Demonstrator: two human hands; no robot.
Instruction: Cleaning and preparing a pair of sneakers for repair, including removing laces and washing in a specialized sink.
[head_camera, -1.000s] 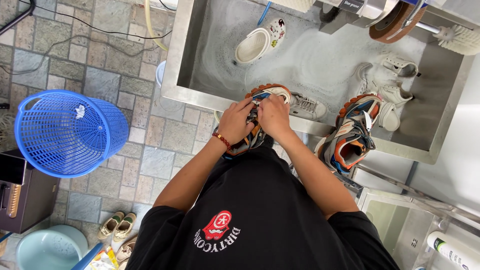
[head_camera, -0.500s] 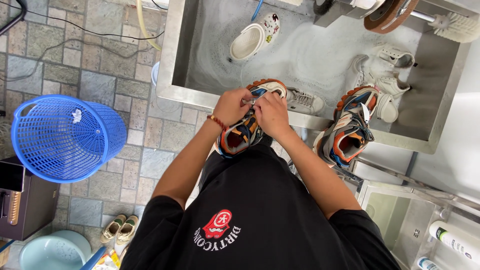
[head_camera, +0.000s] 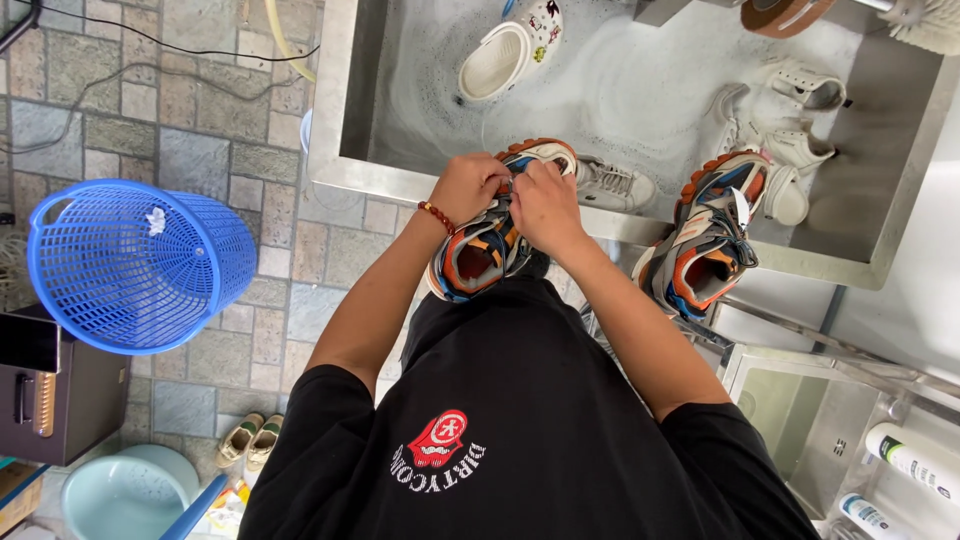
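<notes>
A chunky sneaker (head_camera: 480, 255) in orange, blue and grey rests on the near rim of a steel sink (head_camera: 345, 110), its toe over the water. My left hand (head_camera: 468, 187), with a red bead bracelet on the wrist, and my right hand (head_camera: 545, 205) both grip the sneaker's laces near the tongue, fingers pinched together. Its matching sneaker (head_camera: 705, 245) leans on the sink rim to the right. In the soapy water lie a white clog (head_camera: 505, 55) with charms, a white low shoe (head_camera: 615, 182) just past my hands, and white sneakers (head_camera: 790, 130).
A blue plastic laundry basket (head_camera: 140, 265) stands on the stone-tile floor at left. A pale basin (head_camera: 120, 495) and a small pair of shoes (head_camera: 250, 440) sit at lower left, beside a dark box (head_camera: 50, 395). Spray bottles (head_camera: 915, 460) lie at lower right; a brush (head_camera: 925, 20) sits top right.
The view has shifted slightly; both hands stay on the sneaker's laces and have pulled it a little closer toward me over the sink rim.
</notes>
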